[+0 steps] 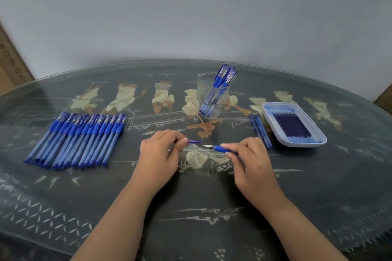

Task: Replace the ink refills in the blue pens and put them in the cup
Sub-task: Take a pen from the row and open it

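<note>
Left hand (pixel 158 152): one blue piece (pixel 194 142); right hand (pixel 248 157): one pen (pixel 218 148)

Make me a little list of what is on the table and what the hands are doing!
left hand: pinches a small blue pen piece
right hand: grips a blue pen, tip toward the pen piece, not touching
cup: clear, upright, capped pens leaning inside
row of pens: side by side on the table, left
tray: white, right side, holds dark refills
loose sticks: a few blue ones, just left of the tray
</note>
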`<action>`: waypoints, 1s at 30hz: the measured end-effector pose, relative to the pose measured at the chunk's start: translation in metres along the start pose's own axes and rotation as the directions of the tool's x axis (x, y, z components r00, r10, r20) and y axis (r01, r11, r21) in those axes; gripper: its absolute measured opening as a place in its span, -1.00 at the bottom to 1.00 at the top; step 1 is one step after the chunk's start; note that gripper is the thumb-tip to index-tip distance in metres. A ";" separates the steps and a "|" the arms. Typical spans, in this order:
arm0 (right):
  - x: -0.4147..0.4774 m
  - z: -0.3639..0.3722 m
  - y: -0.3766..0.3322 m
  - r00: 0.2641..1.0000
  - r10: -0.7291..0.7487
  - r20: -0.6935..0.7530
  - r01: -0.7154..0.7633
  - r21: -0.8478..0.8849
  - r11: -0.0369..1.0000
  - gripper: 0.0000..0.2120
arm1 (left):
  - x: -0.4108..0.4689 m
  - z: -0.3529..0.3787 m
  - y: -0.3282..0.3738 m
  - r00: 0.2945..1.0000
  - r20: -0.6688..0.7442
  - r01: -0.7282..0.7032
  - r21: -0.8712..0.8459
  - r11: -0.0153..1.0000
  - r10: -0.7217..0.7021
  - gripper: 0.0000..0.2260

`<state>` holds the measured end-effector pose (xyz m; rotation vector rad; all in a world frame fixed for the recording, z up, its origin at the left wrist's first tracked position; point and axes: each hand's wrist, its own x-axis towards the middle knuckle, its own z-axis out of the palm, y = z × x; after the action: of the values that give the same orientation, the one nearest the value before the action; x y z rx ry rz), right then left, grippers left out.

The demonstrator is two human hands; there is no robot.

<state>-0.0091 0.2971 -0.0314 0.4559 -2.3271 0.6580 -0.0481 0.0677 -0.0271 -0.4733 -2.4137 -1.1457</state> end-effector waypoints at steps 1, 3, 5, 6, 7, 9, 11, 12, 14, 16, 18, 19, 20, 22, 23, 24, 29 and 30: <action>0.000 0.000 -0.001 1.000 0.005 0.004 -0.005 0.000 1.000 -0.80 | 0.000 0.002 -0.001 1.000 0.016 0.007 0.023 1.000 -0.007 -0.88; 0.001 -0.001 -0.002 1.000 0.020 0.001 -0.020 -0.001 1.000 -0.78 | -0.001 0.002 -0.001 0.999 0.036 0.017 0.085 0.996 -0.020 -0.89; 0.001 -0.001 -0.001 1.000 0.016 0.011 -0.016 -0.019 1.000 -0.78 | -0.001 0.003 -0.001 0.996 0.086 0.024 0.164 0.986 -0.038 -0.96; 0.001 -0.001 -0.001 1.000 0.014 0.019 -0.014 -0.026 1.000 -0.78 | -0.001 0.003 -0.001 0.993 0.104 0.032 0.192 0.981 -0.053 -0.94; 0.001 -0.001 -0.001 0.999 0.017 0.028 -0.016 -0.027 0.999 -0.78 | -0.001 0.003 -0.001 0.992 0.111 0.038 0.215 0.976 -0.063 -0.93; 0.002 -0.001 -0.002 0.999 0.021 0.048 -0.020 -0.025 0.999 -0.78 | -0.001 0.005 -0.003 0.991 0.102 0.057 0.246 0.968 -0.084 -0.94; 0.002 0.000 -0.002 0.997 0.024 0.073 -0.022 -0.028 0.999 -0.78 | -0.001 0.007 -0.003 0.989 0.094 0.084 0.271 0.959 -0.113 -0.93; 0.002 0.001 -0.001 0.996 0.026 0.088 -0.023 -0.028 0.999 -0.78 | -0.001 0.007 -0.003 0.990 0.088 0.083 0.280 0.957 -0.111 -0.90; 0.003 0.003 -0.002 0.994 0.030 0.108 -0.029 -0.016 0.999 -0.77 | -0.003 0.008 -0.002 0.994 0.073 0.055 0.275 0.960 -0.077 -0.81; 0.006 0.004 -0.003 0.991 0.043 0.124 -0.044 0.005 0.999 -0.76 | -0.003 0.007 0.000 0.997 0.075 0.010 0.233 0.972 -0.028 -0.74; 0.011 0.006 -0.006 0.986 0.059 0.158 -0.063 0.016 0.998 -0.76 | -0.001 0.004 0.003 0.996 0.091 -0.030 0.166 0.986 0.015 -0.71; 0.015 0.008 -0.008 0.983 0.064 0.174 -0.069 0.024 0.997 -0.77 | 0.000 0.003 0.003 0.995 0.095 -0.034 0.127 0.991 0.022 -0.72; 0.020 0.010 -0.011 0.980 0.066 0.188 -0.074 0.039 0.997 -0.77 | 0.001 0.002 0.004 0.995 0.094 -0.032 0.076 0.997 0.025 -0.74; 0.028 0.017 -0.016 0.979 0.062 0.194 -0.077 0.070 0.995 -0.78 | 0.003 0.001 0.002 0.998 0.058 -0.017 -0.016 1.000 0.018 -0.82; 0.030 0.021 -0.018 0.982 0.056 0.182 -0.073 0.085 0.994 -0.79 | 0.004 0.000 0.001 0.999 0.036 0.003 -0.047 0.999 -0.001 -0.82; 0.031 0.024 -0.019 0.985 0.053 0.167 -0.070 0.099 0.993 -0.79 | 0.004 0.000 0.001 1.000 0.013 0.022 -0.073 0.997 -0.021 -0.80; 0.026 0.032 -0.023 0.996 0.034 0.087 -0.043 0.103 0.994 -0.79 | 0.005 0.000 0.004 0.999 0.017 0.030 -0.025 0.999 -0.029 -0.85; 0.025 0.032 -0.023 0.996 0.023 0.086 -0.032 0.099 0.995 -0.79 | 0.004 0.001 0.003 1.000 0.007 0.017 0.000 1.000 -0.017 -0.78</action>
<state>-0.0326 0.2565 -0.0272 0.5071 -2.3918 0.7856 -0.0504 0.0705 -0.0232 -0.4584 -2.4286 -1.1532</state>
